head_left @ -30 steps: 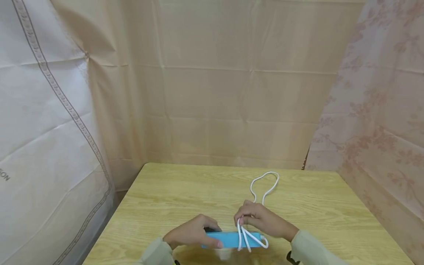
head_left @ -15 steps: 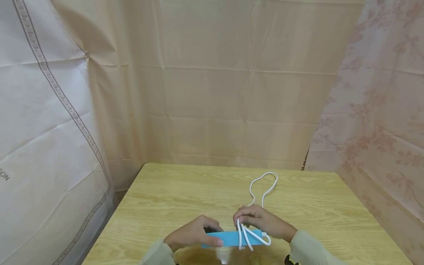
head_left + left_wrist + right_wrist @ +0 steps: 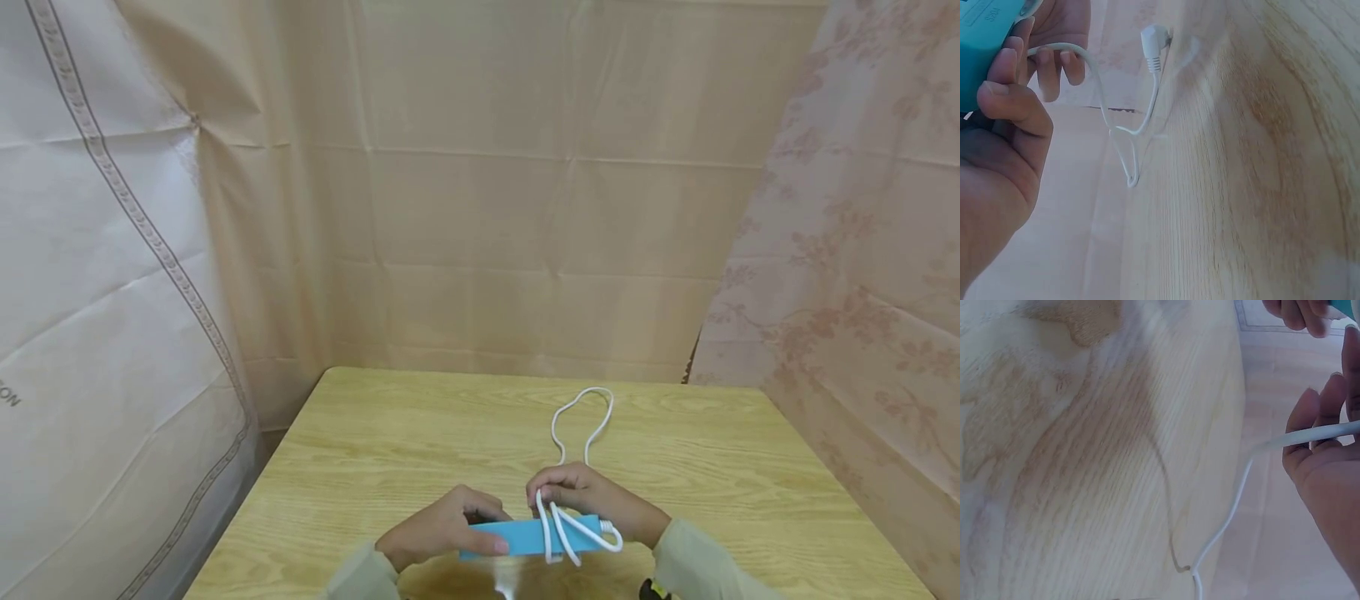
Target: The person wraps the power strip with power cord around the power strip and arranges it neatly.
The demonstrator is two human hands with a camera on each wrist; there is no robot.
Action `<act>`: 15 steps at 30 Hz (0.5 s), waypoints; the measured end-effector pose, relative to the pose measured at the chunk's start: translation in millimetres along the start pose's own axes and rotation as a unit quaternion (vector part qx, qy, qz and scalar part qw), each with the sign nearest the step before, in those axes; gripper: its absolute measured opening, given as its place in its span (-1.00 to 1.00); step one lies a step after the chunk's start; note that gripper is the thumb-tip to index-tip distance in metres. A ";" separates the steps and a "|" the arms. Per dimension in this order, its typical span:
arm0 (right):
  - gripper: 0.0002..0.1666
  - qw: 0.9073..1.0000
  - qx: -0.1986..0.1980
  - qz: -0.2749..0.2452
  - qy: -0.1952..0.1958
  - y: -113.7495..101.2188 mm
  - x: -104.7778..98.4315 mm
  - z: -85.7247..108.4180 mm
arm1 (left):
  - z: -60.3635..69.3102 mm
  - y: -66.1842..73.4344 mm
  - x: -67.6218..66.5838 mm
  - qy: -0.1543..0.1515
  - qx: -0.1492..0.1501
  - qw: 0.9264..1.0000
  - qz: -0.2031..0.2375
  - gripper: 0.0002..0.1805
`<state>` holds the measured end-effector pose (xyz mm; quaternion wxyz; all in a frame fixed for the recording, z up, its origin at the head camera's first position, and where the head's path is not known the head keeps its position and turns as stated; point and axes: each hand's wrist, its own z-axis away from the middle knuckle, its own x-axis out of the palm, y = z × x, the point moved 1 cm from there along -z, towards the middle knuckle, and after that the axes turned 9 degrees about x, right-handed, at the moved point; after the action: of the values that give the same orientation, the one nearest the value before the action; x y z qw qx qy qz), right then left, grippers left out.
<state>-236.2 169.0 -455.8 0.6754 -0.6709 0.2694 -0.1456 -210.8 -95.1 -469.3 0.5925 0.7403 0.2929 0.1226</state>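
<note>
A blue power strip (image 3: 525, 538) is held up over the table, its left end gripped by my left hand (image 3: 447, 525), thumb on the near side. White cord (image 3: 547, 533) lies in several turns around its right half. My right hand (image 3: 596, 498) pinches the cord just behind the strip; in the right wrist view the cord (image 3: 1316, 434) crosses that hand's (image 3: 1335, 481) curled fingers. Beyond it, the rest of the cord runs out in a loop on the table. In the left wrist view, a white plug (image 3: 1151, 47) on the cord rests at the tabletop.
A wood-grain table (image 3: 375, 450) lies under both hands. Beige cloth (image 3: 465, 208) hangs behind it, a white sheet (image 3: 105, 333) on the left and a flower-patterned one (image 3: 862, 292) on the right.
The strip has risen slightly and its right end tilts up. On the table the cord loop has slid left. The cord turns have shifted a little to the right; both hands keep their hold.
</note>
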 end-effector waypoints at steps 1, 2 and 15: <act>-0.67 1.000 -0.002 -0.005 0.001 0.4 0.5 -0.4 | -0.2 0.2 0.0 0.001 0.000 1.000 0.002 -0.46; -0.66 1.000 0.001 -0.015 0.000 1.0 1.0 -0.7 | -0.3 0.2 0.2 0.002 0.000 1.000 0.003 -0.46; -0.63 0.995 0.000 0.003 0.097 -11.5 13.9 1.9 | -4.9 2.2 0.4 0.064 0.022 0.998 0.007 -0.41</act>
<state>-221.9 162.2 -446.9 0.6467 -0.6526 0.3354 -0.2083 -212.4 -91.2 -465.9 0.5552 0.7458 0.3279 0.1673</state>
